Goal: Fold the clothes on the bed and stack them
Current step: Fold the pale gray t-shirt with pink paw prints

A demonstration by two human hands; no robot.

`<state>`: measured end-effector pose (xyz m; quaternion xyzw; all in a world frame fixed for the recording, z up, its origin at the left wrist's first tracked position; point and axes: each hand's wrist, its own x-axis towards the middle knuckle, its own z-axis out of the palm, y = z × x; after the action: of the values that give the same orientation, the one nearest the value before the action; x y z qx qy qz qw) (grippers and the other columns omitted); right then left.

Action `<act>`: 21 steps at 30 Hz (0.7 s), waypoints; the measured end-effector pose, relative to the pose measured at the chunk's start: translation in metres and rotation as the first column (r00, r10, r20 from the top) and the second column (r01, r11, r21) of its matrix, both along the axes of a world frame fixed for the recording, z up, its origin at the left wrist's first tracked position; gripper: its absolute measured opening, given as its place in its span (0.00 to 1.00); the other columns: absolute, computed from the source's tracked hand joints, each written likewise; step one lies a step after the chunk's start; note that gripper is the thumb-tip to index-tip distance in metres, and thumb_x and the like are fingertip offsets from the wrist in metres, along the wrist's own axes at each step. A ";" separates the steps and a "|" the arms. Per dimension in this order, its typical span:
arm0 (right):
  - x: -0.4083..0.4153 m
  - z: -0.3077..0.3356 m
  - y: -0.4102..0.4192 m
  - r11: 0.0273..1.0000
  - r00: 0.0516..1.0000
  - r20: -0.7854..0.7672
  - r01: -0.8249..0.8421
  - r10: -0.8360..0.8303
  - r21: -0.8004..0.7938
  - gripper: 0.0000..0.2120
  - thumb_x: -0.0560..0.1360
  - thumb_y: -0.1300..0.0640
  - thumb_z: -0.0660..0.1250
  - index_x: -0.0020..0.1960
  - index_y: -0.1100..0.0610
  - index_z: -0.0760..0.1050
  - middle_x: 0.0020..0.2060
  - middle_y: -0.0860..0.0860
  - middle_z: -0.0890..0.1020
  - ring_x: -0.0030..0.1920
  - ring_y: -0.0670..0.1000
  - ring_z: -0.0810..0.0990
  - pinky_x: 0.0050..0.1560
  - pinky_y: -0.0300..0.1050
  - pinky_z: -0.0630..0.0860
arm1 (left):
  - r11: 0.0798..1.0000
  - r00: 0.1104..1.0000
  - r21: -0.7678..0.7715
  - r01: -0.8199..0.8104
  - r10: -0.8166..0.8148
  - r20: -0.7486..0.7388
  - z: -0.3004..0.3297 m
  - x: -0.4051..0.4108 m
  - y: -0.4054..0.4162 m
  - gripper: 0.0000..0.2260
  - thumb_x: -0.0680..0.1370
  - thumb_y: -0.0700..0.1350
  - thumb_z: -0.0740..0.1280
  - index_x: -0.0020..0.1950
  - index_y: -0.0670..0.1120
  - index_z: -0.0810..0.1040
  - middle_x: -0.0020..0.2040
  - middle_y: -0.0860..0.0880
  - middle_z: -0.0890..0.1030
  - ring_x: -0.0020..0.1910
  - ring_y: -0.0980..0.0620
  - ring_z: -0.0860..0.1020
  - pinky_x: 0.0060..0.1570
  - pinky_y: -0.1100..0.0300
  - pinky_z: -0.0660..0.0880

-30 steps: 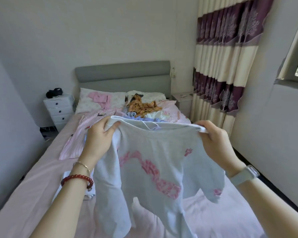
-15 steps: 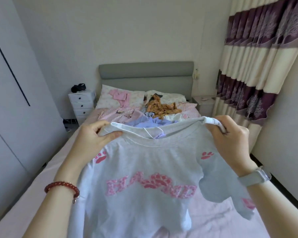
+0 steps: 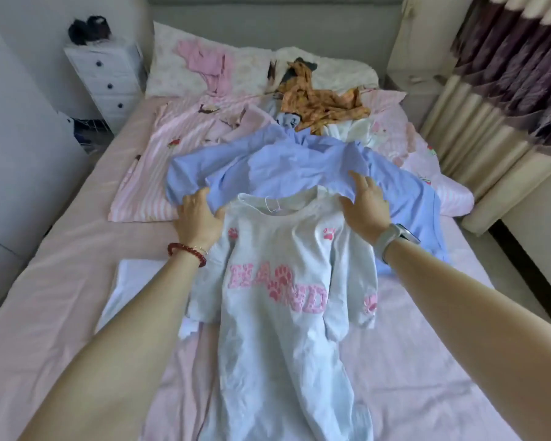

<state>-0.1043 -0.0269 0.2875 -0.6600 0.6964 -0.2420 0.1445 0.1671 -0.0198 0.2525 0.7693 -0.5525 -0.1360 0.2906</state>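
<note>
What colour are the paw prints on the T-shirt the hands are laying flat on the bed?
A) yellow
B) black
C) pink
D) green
C: the pale T-shirt under the left hand and right hand has pink paw prints and pink letters.

T-shirt [image 3: 280, 313] lies on the bed [image 3: 61, 281] (folded garment [image 3: 131, 288] left), shirt [image 3: 299, 167] behind.
</note>
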 end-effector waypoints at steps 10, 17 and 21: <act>-0.015 -0.254 0.174 0.753 0.971 0.036 0.158 -0.235 0.639 0.20 0.77 0.63 0.60 0.68 0.66 0.65 0.63 0.64 0.72 0.64 0.61 0.70 0.65 0.48 0.62 | 0.721 0.885 0.686 -0.096 0.377 -0.273 -0.243 0.001 0.181 0.20 0.74 0.44 0.69 0.62 0.36 0.71 0.56 0.36 0.77 0.57 0.37 0.75 0.57 0.47 0.72; -0.030 -0.301 0.226 0.608 0.915 0.014 0.257 -0.404 0.751 0.18 0.79 0.54 0.57 0.67 0.58 0.68 0.58 0.59 0.78 0.58 0.61 0.75 0.62 0.56 0.68 | 0.698 0.837 0.713 -0.069 0.429 -0.339 -0.281 0.003 0.247 0.20 0.69 0.52 0.67 0.49 0.37 0.75 0.45 0.40 0.80 0.45 0.41 0.78 0.46 0.49 0.75; -0.030 -0.307 0.225 0.574 0.913 0.107 0.152 -0.393 0.805 0.11 0.77 0.58 0.58 0.58 0.58 0.71 0.41 0.56 0.80 0.46 0.59 0.78 0.49 0.51 0.73 | 0.739 0.819 0.672 -0.041 0.410 -0.402 -0.286 0.015 0.253 0.11 0.76 0.44 0.66 0.50 0.37 0.72 0.47 0.39 0.78 0.47 0.43 0.76 0.51 0.49 0.72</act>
<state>-0.1340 0.1980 -0.0200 -0.3737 0.7980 -0.0230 0.4722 0.1820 0.2328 -0.0335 0.8169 -0.2699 -0.4816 0.1670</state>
